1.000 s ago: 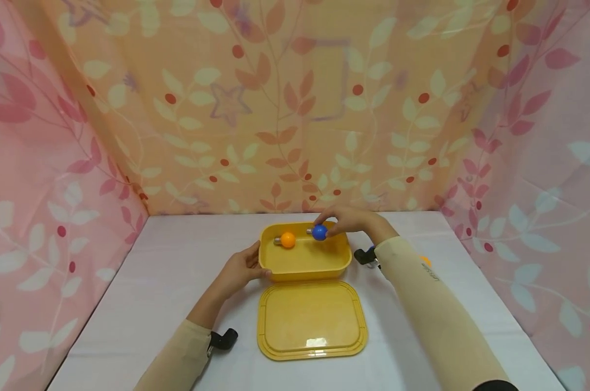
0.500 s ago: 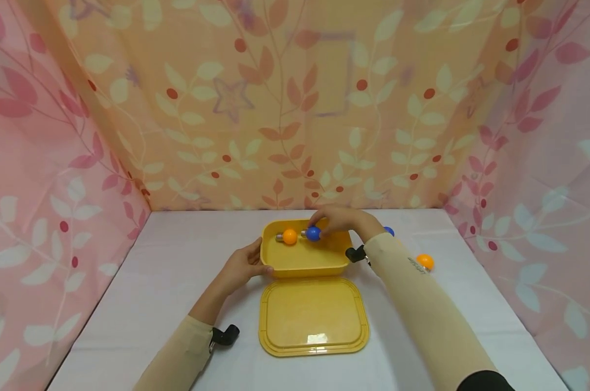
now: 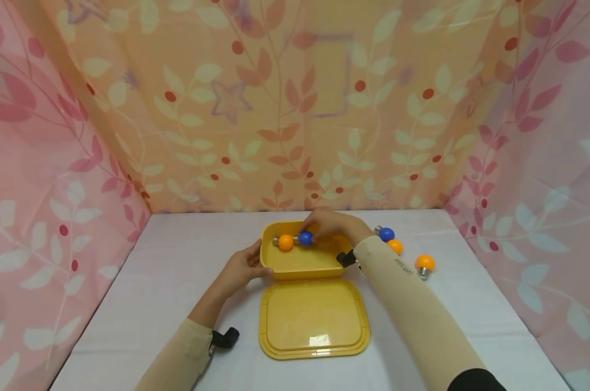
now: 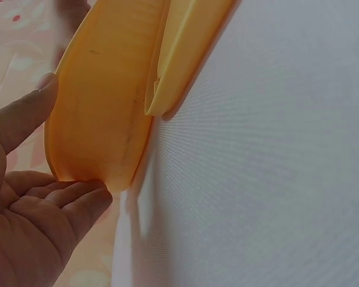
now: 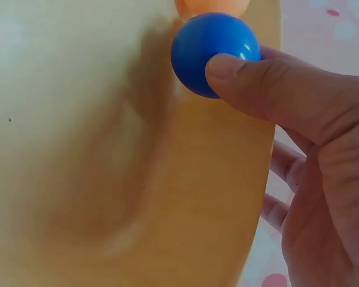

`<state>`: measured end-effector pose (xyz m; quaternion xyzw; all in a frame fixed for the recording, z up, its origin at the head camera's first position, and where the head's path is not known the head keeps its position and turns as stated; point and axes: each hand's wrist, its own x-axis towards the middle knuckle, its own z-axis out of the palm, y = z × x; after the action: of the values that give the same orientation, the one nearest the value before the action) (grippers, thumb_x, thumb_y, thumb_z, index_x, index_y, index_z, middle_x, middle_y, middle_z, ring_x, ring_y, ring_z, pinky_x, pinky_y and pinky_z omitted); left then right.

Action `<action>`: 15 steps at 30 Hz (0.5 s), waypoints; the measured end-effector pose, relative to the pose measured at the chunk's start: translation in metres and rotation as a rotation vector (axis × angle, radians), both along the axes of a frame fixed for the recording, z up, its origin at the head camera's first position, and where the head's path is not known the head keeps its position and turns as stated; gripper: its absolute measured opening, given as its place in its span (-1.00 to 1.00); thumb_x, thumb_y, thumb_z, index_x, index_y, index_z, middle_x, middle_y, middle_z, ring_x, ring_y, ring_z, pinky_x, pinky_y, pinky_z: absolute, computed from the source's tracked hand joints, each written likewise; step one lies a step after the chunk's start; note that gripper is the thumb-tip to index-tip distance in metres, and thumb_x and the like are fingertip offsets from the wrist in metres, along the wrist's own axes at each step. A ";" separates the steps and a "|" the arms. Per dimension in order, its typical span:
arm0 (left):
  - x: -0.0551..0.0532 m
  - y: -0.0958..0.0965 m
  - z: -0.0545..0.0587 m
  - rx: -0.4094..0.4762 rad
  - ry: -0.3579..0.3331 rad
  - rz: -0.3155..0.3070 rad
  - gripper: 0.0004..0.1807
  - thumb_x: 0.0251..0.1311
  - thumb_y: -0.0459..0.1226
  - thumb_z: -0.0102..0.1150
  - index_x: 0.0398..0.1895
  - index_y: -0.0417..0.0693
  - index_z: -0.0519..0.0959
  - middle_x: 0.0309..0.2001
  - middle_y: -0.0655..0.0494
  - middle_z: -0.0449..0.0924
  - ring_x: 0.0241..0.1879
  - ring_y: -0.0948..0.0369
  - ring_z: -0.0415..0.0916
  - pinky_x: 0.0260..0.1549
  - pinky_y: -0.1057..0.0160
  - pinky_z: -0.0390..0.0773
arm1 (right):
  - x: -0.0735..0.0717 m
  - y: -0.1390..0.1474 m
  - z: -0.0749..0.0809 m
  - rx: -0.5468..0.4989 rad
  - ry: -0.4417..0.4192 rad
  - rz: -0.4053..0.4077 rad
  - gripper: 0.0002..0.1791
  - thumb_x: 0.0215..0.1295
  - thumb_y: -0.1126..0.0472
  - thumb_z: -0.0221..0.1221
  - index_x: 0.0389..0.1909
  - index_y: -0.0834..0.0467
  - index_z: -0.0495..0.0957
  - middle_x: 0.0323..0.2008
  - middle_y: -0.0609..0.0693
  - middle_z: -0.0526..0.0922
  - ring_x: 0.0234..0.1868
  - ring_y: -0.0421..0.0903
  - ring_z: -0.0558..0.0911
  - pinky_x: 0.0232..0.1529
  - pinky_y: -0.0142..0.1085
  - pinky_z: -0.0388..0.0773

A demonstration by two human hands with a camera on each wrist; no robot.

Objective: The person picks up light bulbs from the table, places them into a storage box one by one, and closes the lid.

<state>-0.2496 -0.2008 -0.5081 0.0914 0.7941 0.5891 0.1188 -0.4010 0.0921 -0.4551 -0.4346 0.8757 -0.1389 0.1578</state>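
At the left end of a shallow yellow plastic box [image 3: 302, 274], my left hand [image 3: 243, 266] holds the corner, thumb at the near side and fingers along the end wall. In the left wrist view the thumb meets the rim and the curved fingers touch the wall. My right hand [image 3: 330, 224] reaches over the far rim and pinches a blue round light bulb [image 5: 197, 51], thumb on its globe. Its screw base points left, right up to an orange light bulb [image 3: 286, 243] lying inside the box. Some right fingers sit outside the far wall in the right wrist view.
The matching yellow lid [image 3: 314, 317] lies flat in front of the box. Right of the box are another blue bulb [image 3: 386, 234], an orange bulb [image 3: 395, 246] partly behind the right sleeve, and a further orange bulb [image 3: 425, 263]. Patterned cloth walls enclose the white table [image 3: 177, 244].
My right hand has carried the blue bulb left inside the box, up to the orange one. The right forearm moved left too, uncovering the bulbs on the table. My left hand stays at the box.
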 end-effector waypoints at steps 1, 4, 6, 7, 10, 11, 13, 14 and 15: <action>0.000 0.000 0.000 -0.001 0.001 0.002 0.16 0.11 -0.18 0.55 0.66 -0.09 -0.02 0.61 -0.02 0.09 0.53 0.09 0.20 0.39 0.14 0.38 | 0.000 -0.001 -0.001 0.001 0.011 0.003 -0.57 0.25 0.26 0.41 0.15 -0.06 0.72 0.06 -0.24 0.72 0.06 -0.09 0.47 0.26 -0.14 0.36; 0.001 0.001 0.001 -0.001 0.003 0.003 0.18 0.09 -0.16 0.56 0.66 -0.09 -0.02 0.61 -0.02 0.10 0.53 0.09 0.20 0.39 0.13 0.39 | 0.000 -0.001 -0.003 0.012 0.043 0.007 -0.57 0.24 0.25 0.41 0.14 -0.07 0.72 0.05 -0.25 0.73 0.08 -0.09 0.45 0.25 -0.08 0.29; 0.002 0.001 0.001 0.000 0.004 0.002 0.18 0.09 -0.15 0.56 0.66 -0.10 -0.02 0.61 -0.02 0.10 0.53 0.10 0.20 0.39 0.13 0.39 | 0.000 0.000 -0.003 0.016 0.045 0.001 -0.58 0.26 0.23 0.40 0.15 -0.07 0.72 0.06 -0.26 0.73 0.10 -0.10 0.44 0.28 -0.07 0.27; 0.002 0.001 0.001 -0.001 0.003 0.002 0.18 0.08 -0.14 0.57 0.66 -0.10 -0.02 0.61 -0.02 0.10 0.53 0.10 0.20 0.39 0.13 0.38 | 0.000 0.001 -0.003 0.015 0.043 -0.003 -0.58 0.27 0.23 0.40 0.15 -0.08 0.72 0.07 -0.26 0.73 0.12 -0.11 0.45 0.31 -0.09 0.28; 0.002 0.002 0.000 -0.005 0.003 0.002 0.18 0.08 -0.14 0.56 0.66 -0.10 -0.02 0.61 -0.03 0.10 0.53 0.09 0.20 0.40 0.12 0.38 | 0.003 0.005 0.002 0.004 0.044 -0.024 -0.59 0.29 0.21 0.40 0.15 -0.08 0.72 0.09 -0.24 0.72 0.17 -0.11 0.47 0.35 -0.13 0.34; 0.002 0.002 0.000 -0.006 0.003 0.002 0.18 0.08 -0.14 0.56 0.66 -0.10 -0.02 0.61 -0.03 0.10 0.53 0.09 0.20 0.40 0.12 0.37 | 0.004 0.007 0.005 -0.006 0.047 -0.034 -0.60 0.29 0.21 0.40 0.15 -0.08 0.72 0.09 -0.23 0.71 0.20 -0.10 0.47 0.36 -0.13 0.35; 0.002 0.001 0.000 -0.007 0.008 0.002 0.18 0.09 -0.14 0.56 0.65 -0.11 -0.02 0.61 -0.04 0.09 0.53 0.08 0.20 0.41 0.12 0.37 | 0.007 0.011 0.011 -0.037 0.051 -0.053 -0.61 0.28 0.23 0.40 0.13 -0.06 0.73 0.10 -0.20 0.71 0.26 -0.06 0.45 0.39 -0.10 0.37; 0.002 0.001 0.000 -0.008 0.010 0.004 0.18 0.08 -0.14 0.56 0.65 -0.11 -0.02 0.61 -0.04 0.09 0.53 0.08 0.20 0.41 0.12 0.37 | 0.009 0.013 0.014 -0.056 0.051 -0.062 -0.61 0.27 0.25 0.40 0.12 -0.05 0.73 0.11 -0.17 0.70 0.30 -0.02 0.44 0.40 -0.07 0.38; 0.002 0.001 0.000 -0.008 0.012 0.004 0.18 0.09 -0.14 0.56 0.65 -0.11 -0.02 0.61 -0.03 0.09 0.53 0.09 0.20 0.41 0.13 0.37 | 0.011 0.016 0.018 -0.076 0.048 -0.069 -0.61 0.27 0.26 0.39 0.12 -0.03 0.73 0.14 -0.13 0.69 0.34 0.03 0.42 0.42 -0.03 0.38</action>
<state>-0.2478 -0.2001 -0.5082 0.0929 0.7973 0.5856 0.1130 -0.3902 0.1077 -0.4371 -0.4130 0.8879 -0.1668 0.1151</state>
